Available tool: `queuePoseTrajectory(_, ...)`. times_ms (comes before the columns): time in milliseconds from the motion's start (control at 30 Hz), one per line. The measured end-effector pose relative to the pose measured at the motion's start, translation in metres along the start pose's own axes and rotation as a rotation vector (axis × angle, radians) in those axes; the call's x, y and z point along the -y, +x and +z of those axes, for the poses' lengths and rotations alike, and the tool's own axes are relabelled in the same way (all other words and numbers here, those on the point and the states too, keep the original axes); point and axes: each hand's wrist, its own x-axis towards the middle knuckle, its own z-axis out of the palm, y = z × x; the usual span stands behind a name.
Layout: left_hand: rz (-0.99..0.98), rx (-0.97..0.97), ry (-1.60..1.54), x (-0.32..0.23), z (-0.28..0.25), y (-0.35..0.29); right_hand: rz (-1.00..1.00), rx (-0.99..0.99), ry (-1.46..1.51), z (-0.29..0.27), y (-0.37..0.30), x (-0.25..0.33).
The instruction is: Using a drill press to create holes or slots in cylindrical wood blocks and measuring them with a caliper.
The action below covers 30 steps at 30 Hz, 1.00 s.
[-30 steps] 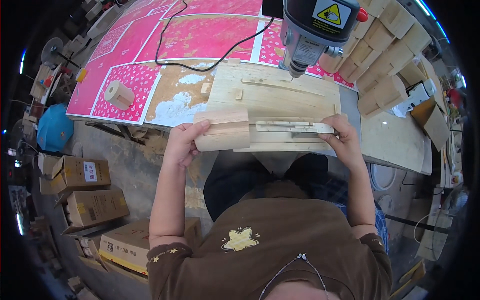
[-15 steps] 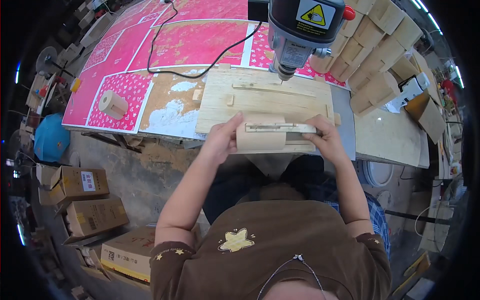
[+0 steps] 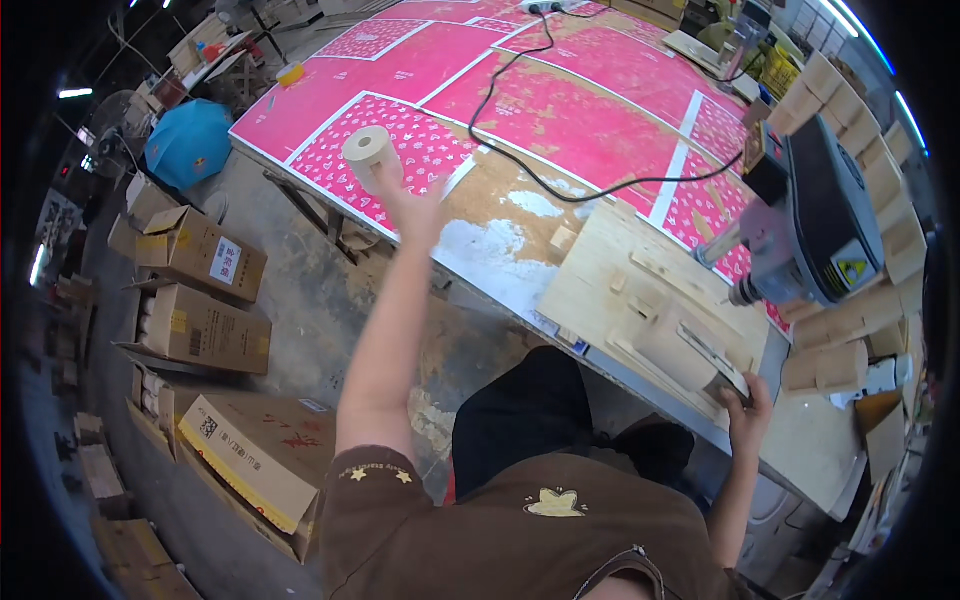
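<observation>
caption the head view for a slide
Left hand at a wooden cylinder, right hand holding a pale strip near the drill.

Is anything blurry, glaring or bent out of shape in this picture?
In the head view, the far-left edge of the large pink-covered table bows slightly, and black, rounded borders close in at the sides; in the same head view, the person's bare left hand looks softly blurred, and the long bluish-white tube lights at upper right glare as bright streaks.
</observation>
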Motion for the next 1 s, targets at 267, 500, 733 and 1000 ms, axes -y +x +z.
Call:
queuePoseTrajectory(267,-0.167,0.024,0.16,0.096,-0.005,0.08,-0.02,-0.008,-0.1,-0.002,0.003,0.001)
queuePoseTrajectory(500,-0.123,0.015,0.21,0.105,0.04,0.095,-0.047,-0.05,-0.214,0.0,0.004,0.014)
queuePoseTrajectory(733,-0.107,0.471,-0.318,-0.016,0.038,-0.079,0.031,-0.064,-0.114,0.0,0.007,0.017)
queuePoseTrajectory(1000,0.36,1.019,-0.345,-0.135,0.052,-0.223,-0.003,-0.153,-0.154,0.004,0.022,0.017)
